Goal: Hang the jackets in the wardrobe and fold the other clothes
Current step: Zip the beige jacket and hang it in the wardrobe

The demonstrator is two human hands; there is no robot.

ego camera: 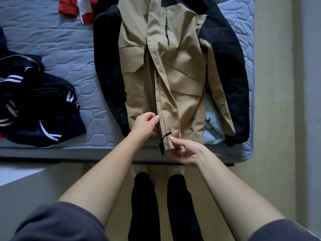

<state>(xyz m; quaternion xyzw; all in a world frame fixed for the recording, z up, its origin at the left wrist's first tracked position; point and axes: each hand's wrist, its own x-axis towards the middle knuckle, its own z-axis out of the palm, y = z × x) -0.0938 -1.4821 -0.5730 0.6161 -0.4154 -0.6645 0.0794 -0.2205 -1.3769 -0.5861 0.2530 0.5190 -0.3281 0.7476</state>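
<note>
Both hands grip the bottom of the tan and black jacket (173, 66). The left hand (145, 124) has its fingers curled in and pinches the edge of the left front panel right at the dark zipper (154, 87), just above the hem. The right hand (185, 151) is turned palm up, and its thumb and forefinger pinch the hem corner of the right front panel. A black drawcord (162, 145) with a toggle hangs off the hem between the two hands.

The jacket lies front side up on a grey-blue quilted mattress (69, 49). Its hem is at the near edge, and its black sleeves are spread along both sides. The front panels overlap loosely along the zipper line, and a short zip pocket (166, 30) shows on the chest.

A light blue garment (212, 133) sticks out from under the jacket's right side near the cuff. A heap of navy clothes with white stripes (34, 105) lies well apart on the left of the mattress. A red and white garment (78, 7) lies at the far edge, just beside the jacket's black shoulder.

The person's legs in black trousers (144, 206) stand close against the bed.
</note>
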